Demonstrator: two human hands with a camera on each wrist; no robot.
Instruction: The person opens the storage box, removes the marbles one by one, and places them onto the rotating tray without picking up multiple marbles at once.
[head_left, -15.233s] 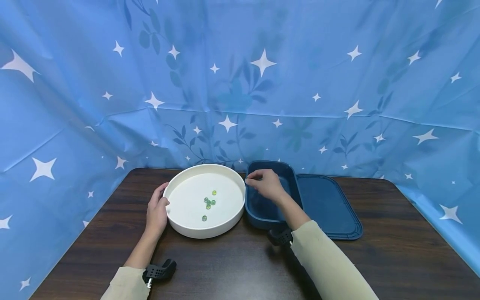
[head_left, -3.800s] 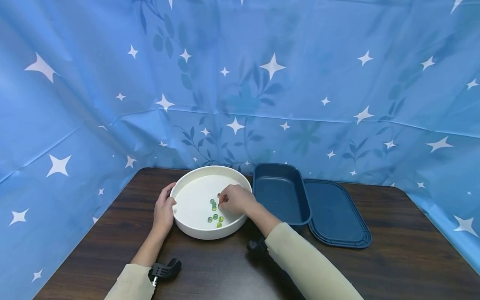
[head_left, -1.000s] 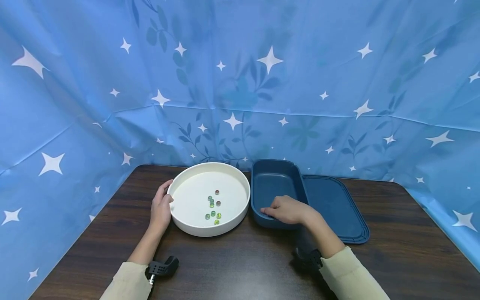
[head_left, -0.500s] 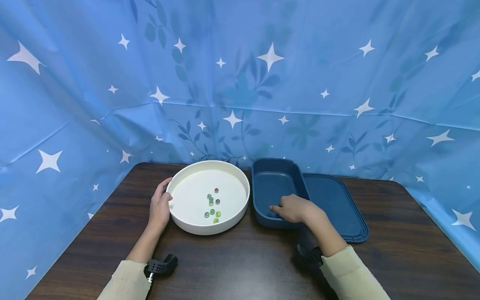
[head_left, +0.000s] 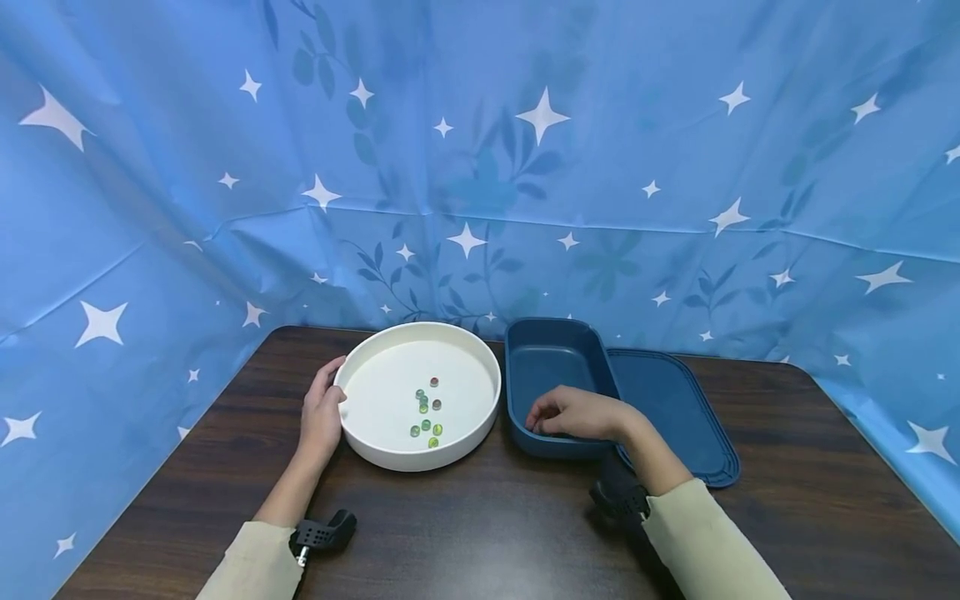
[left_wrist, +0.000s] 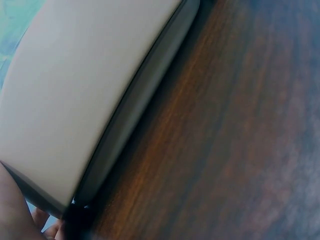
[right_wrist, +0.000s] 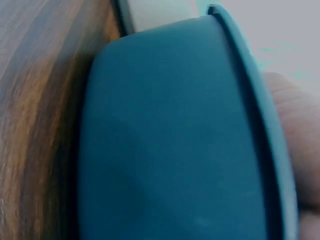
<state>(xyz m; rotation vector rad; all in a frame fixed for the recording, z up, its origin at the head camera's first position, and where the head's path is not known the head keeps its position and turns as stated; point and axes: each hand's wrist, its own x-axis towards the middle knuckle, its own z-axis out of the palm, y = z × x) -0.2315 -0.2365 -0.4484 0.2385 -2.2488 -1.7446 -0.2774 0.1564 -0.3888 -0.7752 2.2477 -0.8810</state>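
Observation:
In the head view, my left hand (head_left: 321, 421) grips the left side of a round white tray (head_left: 360, 437), thumb at the rim. The tray's pale wall (left_wrist: 75, 95) fills much of the left wrist view. Several small glass marbles (head_left: 426, 425), green, yellow-green and reddish, lie on the tray floor. My right hand (head_left: 577, 412) reaches over the near side of a deep blue rectangular box (head_left: 558, 448), fingers bent down inside it. I cannot tell whether the fingertips pinch anything. In the right wrist view, the box wall (right_wrist: 170, 135) hides most of the hand.
A flat blue lid (head_left: 675, 417) lies on the dark wooden table (head_left: 465, 525) to the right of the box. The box stands close to the tray's right side. Behind the table hangs a blue star-patterned cloth (head_left: 480, 167).
Compared with the oldest frame, more marbles lie in the tray. My right hand went from the tray to the box, and its fingers have just bent further in. The left hand stays at the rim.

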